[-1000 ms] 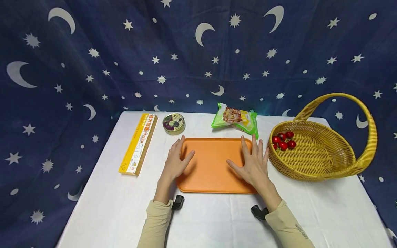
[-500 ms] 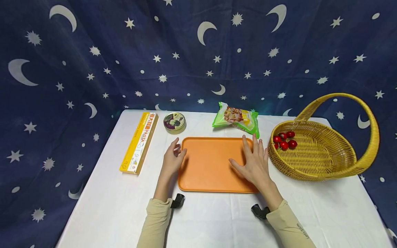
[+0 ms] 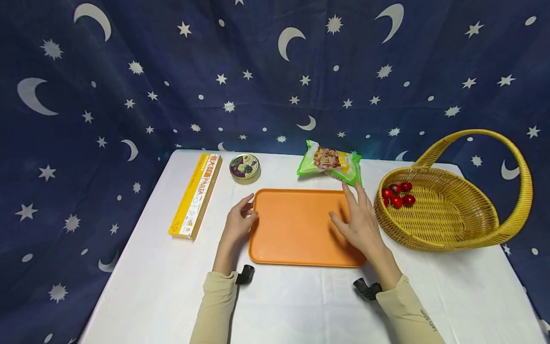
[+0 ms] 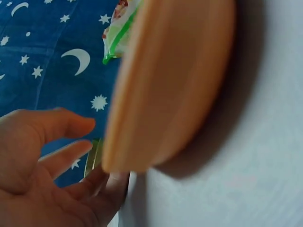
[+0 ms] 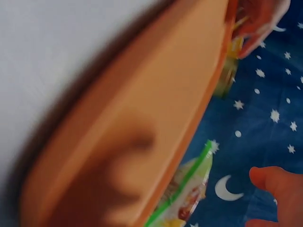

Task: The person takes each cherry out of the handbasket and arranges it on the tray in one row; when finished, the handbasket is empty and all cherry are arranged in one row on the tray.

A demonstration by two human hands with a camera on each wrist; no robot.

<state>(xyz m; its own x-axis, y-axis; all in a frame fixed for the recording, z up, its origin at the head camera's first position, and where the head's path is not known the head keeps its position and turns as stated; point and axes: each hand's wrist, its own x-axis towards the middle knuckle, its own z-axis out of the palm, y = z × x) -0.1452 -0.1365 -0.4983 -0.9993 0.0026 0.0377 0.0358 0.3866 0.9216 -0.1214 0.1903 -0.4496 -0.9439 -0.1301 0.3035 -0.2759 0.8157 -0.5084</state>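
While head view shows both hands' fingers relaxed, empty | wrists blur tray (image 3: 296,224)

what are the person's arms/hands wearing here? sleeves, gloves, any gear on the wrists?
Both hands are bare, no gloves: left hand, right hand. Both arms wear long beige sleeves reaching the wrists; the right sleeve carries small dark lettering, too small to read. A small black device sits at each wrist: left, right.
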